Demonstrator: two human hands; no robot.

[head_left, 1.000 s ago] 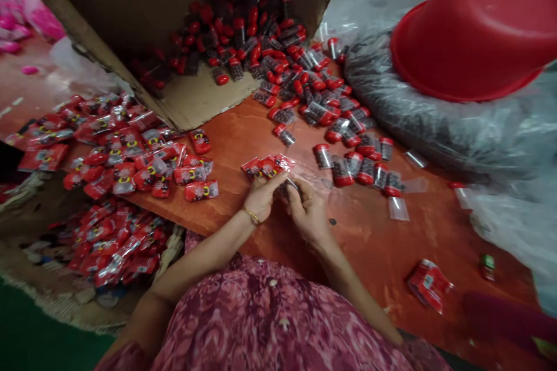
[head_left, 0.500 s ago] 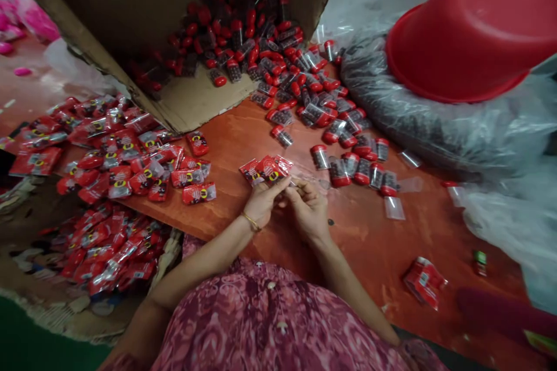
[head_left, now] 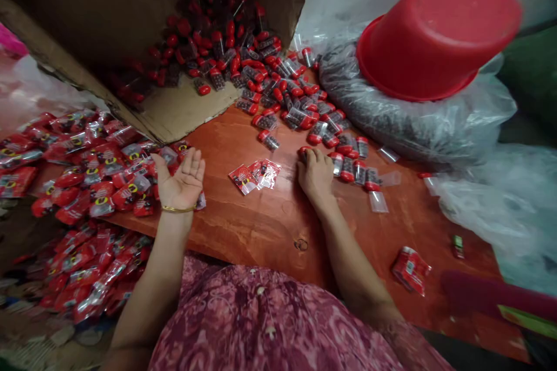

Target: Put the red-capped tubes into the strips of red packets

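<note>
My left hand [head_left: 179,181] is open with the palm up and nothing in it. It hovers at the edge of a pile of filled red packets [head_left: 102,165]. My right hand [head_left: 316,177] reaches down with curled fingers onto a small clear container with a red cap [head_left: 303,152], at the near end of a loose row. The red end shows by the fingertips; the rest is hidden under the hand. Between both hands a few flat red packets [head_left: 255,176] lie overlapping on the reddish table [head_left: 243,232].
A cardboard box [head_left: 183,110] on its side spills many red-capped containers [head_left: 261,75]. At right, an upturned red tub [head_left: 435,40] rests on a plastic bag [head_left: 391,122]. Another red packet [head_left: 411,269] and a small green-topped item [head_left: 458,246] lie near the right edge.
My hands have parted. The left has swung left and opened beside the packet pile; the right has moved to the red-capped containers. The flat packets now lie on the table.
</note>
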